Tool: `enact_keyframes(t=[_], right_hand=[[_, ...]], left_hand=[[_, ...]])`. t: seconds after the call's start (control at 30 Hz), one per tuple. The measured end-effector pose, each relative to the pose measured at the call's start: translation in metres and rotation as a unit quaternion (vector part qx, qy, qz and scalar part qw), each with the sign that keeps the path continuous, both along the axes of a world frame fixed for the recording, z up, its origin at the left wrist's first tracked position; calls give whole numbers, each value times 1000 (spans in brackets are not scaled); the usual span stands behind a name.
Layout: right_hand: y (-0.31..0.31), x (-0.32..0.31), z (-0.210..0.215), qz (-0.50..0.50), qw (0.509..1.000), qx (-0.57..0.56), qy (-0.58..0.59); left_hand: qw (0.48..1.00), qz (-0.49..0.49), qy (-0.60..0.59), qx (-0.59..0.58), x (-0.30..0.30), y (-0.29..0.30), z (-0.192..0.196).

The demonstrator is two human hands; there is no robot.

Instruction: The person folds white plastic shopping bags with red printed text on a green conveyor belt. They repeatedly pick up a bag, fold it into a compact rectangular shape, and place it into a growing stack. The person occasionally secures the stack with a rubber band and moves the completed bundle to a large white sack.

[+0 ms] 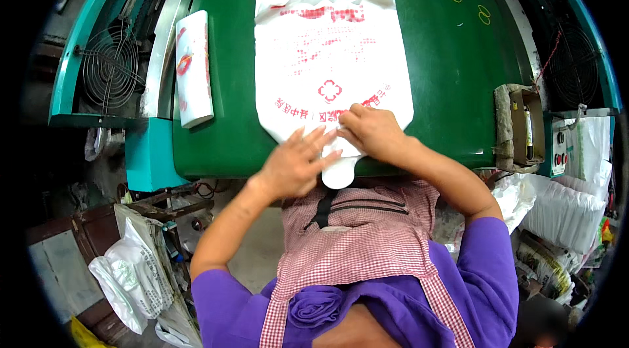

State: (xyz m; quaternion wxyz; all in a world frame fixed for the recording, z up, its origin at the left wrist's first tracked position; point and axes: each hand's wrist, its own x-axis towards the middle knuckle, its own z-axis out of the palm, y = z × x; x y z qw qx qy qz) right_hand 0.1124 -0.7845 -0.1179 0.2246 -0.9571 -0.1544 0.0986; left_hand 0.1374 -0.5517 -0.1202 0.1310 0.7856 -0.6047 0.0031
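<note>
White plastic carrier bags with red print [331,66] lie stacked flat on the green worktop [229,118], bottom edge hanging over its near rim | my left hand [298,164] presses open-palmed on that edge | my right hand [370,132] pinches the edge just beside it | folded white bag bundle [193,66] lies well left.

Single head view, fisheye, looks steeply down from wearer's head, close over green table [223,118] filling upper centre of frame; wearer's apron [367,243] at lower centre, edges bend at rim.
</note>
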Motion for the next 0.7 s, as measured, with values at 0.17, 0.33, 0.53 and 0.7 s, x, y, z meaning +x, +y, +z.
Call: enact_keyframes(t=[0.17, 0.33, 0.53, 0.7], right_hand=[[-23, 24, -23, -14, 990, -98, -105], [-37, 24, 24, 12, 985, 80, -155], [-26, 19, -10, 21, 982, -86, -166], [-18, -14, 2, 48, 964, 169, -201]], left_hand=[[988, 114, -46, -89, 3, -25, -10], [912, 224, 325, 114, 102, -47, 18], [957, 205, -64, -196, 81, -44, 14], [981, 178, -62, -38, 45, -49, 3]])
